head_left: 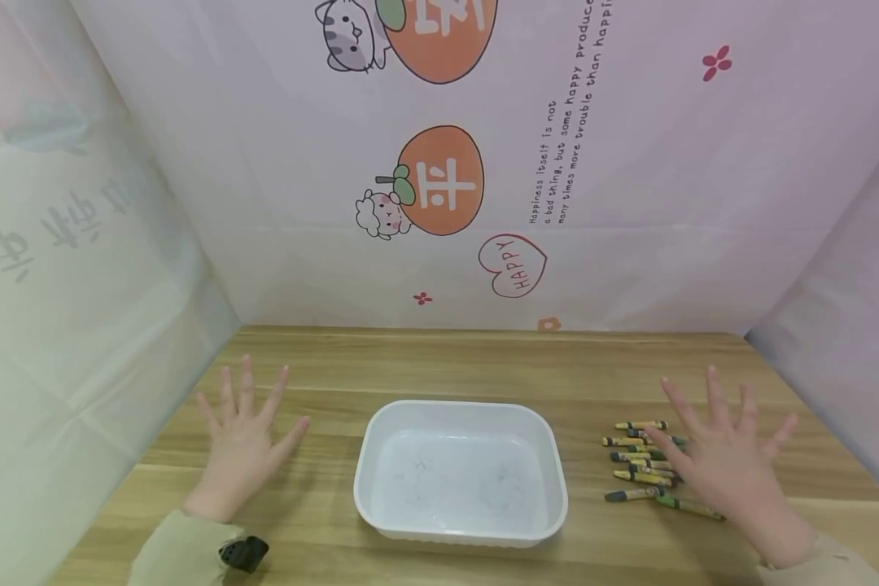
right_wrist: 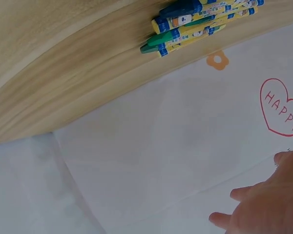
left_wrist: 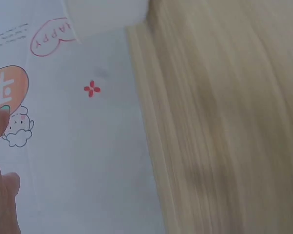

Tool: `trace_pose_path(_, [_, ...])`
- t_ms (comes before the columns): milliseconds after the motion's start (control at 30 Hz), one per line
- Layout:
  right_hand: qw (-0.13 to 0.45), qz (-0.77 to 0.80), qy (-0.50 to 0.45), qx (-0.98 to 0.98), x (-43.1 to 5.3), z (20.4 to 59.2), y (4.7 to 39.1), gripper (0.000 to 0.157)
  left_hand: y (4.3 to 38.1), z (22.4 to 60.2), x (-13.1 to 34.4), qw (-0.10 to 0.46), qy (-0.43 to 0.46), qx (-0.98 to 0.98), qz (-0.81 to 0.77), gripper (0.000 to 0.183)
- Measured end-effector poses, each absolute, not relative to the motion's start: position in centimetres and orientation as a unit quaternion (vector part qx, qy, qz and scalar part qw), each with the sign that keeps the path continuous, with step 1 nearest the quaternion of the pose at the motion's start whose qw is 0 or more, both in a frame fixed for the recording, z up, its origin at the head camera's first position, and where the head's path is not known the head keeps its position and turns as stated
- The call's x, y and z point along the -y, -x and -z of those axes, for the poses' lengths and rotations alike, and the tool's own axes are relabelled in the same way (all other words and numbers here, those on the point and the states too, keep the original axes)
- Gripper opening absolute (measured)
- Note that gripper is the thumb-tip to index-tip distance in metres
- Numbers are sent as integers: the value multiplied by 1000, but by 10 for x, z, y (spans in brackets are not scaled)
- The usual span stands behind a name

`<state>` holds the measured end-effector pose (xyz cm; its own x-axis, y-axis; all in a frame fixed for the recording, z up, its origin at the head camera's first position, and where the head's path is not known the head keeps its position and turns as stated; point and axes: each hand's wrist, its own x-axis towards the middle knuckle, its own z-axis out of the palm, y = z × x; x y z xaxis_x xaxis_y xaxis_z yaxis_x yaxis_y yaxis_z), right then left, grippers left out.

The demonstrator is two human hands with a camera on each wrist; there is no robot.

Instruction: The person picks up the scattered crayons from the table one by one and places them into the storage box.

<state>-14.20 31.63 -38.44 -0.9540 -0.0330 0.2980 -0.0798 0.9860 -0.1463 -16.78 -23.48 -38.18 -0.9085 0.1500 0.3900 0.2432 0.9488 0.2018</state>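
Note:
My left hand [head_left: 240, 448] has its fingers spread wide, to the left of a white plastic tray [head_left: 366, 488], and holds nothing. On the tray's other side, my right hand [head_left: 728, 464] is spread the same way, its thumb overlapping a loose pile of crayons [head_left: 640, 478] in the head view. Those crayons are mostly yellow-wrapped, with some green and dark blue tips, and lie roughly crosswise on the wooden table. The right wrist view shows the crayons [right_wrist: 200, 27] closer, apart from the right hand [right_wrist: 268, 200]. Only part of the left hand [left_wrist: 2, 180] enters the left wrist view.
The wooden table [head_left: 322, 366] ends at a back wall covered with printed cloth [head_left: 300, 268]. More cloth hangs along the left side [head_left: 59, 342] and the right side [head_left: 850, 325]. A dark device [head_left: 244, 553] sits at the left sleeve cuff.

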Motion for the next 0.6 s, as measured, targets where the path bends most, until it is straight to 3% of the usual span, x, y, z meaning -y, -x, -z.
trace_pose_path(400, [168,-111,-174,964,-355,383,182,73,178,380,205,-8,137,891,433,80])
trace_pose_path(600, [79,-181,-199,960,-361,388,199,58,183,397,194,-88,171,856,479,85])
